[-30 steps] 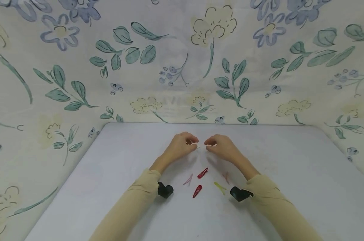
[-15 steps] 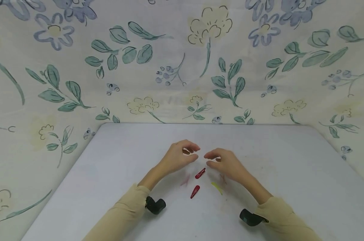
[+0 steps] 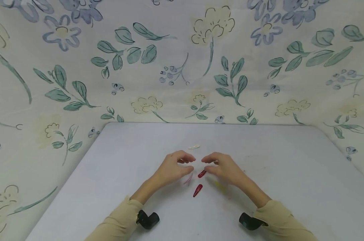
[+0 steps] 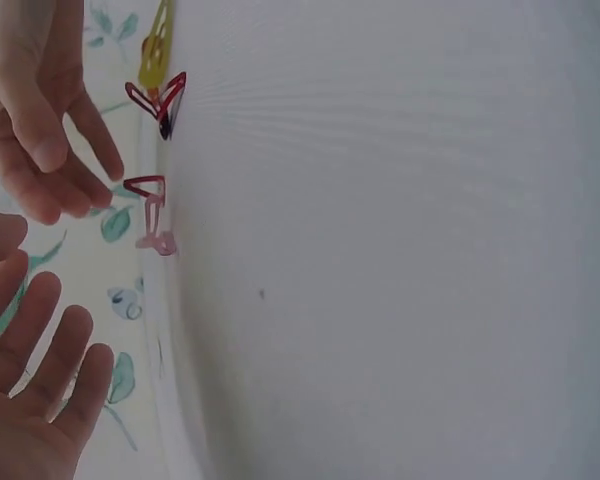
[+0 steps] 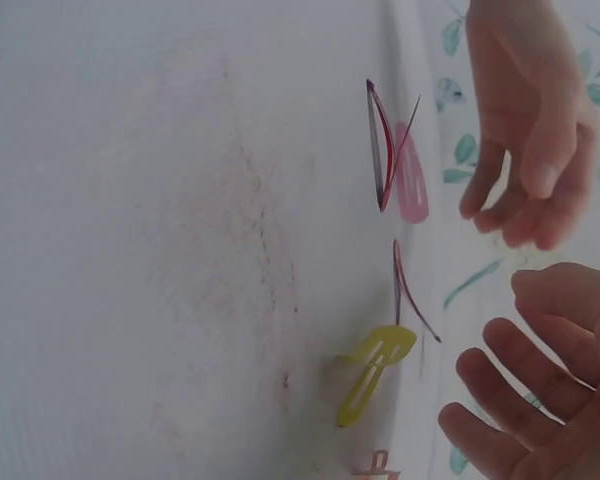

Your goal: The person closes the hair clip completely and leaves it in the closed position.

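Note:
My left hand (image 3: 176, 167) hovers over the table with relaxed fingers and nothing in them. Facing it across a small gap, my right hand (image 3: 227, 169) is also relaxed and holds nothing. Just beyond the fingertips lies a cream snap hair clip (image 3: 194, 147). A red snap hair clip (image 3: 201, 174) sits below the right thumb, and a second red snap hair clip (image 3: 197, 190) is closer to me. Beside the left hand is a pink hair clip (image 3: 188, 179). A yellow hair clip (image 5: 376, 370) stands bent open near the right hand, with an orange-pink clip (image 5: 378, 467) partly in view.
The white table (image 3: 275, 160) spreads out on both sides of the hands. Its far edge meets a floral cloth backdrop (image 3: 182, 90). Black wrist cameras (image 3: 148, 220) are strapped below both sleeves.
Both hands have drawn back toward me, away from the cream hair clip, which now lies uncovered on the table. The right hand now partly covers the clips beneath it.

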The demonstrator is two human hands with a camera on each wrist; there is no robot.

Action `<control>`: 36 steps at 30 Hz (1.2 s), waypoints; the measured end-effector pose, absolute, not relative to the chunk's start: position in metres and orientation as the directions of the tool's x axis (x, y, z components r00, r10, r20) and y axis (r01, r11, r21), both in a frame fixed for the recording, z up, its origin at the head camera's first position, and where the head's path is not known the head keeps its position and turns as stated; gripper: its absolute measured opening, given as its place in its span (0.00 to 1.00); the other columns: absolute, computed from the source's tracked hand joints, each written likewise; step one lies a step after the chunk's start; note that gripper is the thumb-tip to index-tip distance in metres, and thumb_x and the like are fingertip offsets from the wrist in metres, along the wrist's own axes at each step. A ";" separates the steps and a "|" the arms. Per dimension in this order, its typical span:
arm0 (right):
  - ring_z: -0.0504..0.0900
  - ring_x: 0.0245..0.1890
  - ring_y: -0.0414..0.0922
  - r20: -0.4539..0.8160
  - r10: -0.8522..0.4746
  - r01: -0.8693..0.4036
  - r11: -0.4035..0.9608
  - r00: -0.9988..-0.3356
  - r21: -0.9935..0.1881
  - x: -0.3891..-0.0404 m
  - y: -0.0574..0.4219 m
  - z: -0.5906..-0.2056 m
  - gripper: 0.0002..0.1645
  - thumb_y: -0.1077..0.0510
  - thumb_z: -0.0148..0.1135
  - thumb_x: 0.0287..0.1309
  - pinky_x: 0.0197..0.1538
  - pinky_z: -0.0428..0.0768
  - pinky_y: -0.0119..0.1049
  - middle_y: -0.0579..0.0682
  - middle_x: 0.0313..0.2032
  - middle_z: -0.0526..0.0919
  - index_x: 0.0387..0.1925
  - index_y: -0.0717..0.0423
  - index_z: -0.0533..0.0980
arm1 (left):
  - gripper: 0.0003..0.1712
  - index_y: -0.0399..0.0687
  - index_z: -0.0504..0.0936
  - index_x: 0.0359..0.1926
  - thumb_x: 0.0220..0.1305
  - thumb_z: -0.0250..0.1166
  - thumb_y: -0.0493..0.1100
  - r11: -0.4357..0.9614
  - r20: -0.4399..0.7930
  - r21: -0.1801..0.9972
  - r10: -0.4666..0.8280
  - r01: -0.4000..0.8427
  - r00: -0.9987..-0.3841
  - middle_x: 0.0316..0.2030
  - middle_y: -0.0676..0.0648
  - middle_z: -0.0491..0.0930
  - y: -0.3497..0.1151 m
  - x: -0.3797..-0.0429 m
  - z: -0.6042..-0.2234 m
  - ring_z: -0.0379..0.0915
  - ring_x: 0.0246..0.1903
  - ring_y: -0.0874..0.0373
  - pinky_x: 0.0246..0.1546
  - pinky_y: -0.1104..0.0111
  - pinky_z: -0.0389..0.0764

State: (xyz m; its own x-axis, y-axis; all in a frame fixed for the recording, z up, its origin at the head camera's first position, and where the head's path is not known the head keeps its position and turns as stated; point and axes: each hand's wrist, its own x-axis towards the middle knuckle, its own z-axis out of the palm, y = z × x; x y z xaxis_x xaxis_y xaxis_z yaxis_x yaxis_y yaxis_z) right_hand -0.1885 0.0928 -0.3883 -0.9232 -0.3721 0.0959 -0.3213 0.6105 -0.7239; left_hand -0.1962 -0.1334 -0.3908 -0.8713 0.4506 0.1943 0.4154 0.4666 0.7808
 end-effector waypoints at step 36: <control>0.80 0.50 0.48 0.034 -0.483 -0.373 0.626 -0.875 -0.685 -0.193 0.052 -0.403 0.16 0.67 0.67 0.54 0.58 0.76 0.48 0.49 0.44 0.84 0.47 0.57 0.83 | 0.11 0.45 0.85 0.39 0.52 0.71 0.38 0.615 0.090 0.687 0.458 0.388 -0.885 0.37 0.51 0.81 -0.151 -0.176 -0.401 0.74 0.36 0.59 0.38 0.68 0.75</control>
State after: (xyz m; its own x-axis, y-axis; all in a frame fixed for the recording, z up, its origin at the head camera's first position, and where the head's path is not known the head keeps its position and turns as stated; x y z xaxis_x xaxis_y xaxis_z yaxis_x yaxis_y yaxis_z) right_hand -0.1932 0.0523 -0.4027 -0.8748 -0.4833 0.0341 -0.3728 0.6264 -0.6846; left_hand -0.1757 -0.1512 -0.4009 -0.8845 0.4578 0.0896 0.3878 0.6149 0.6866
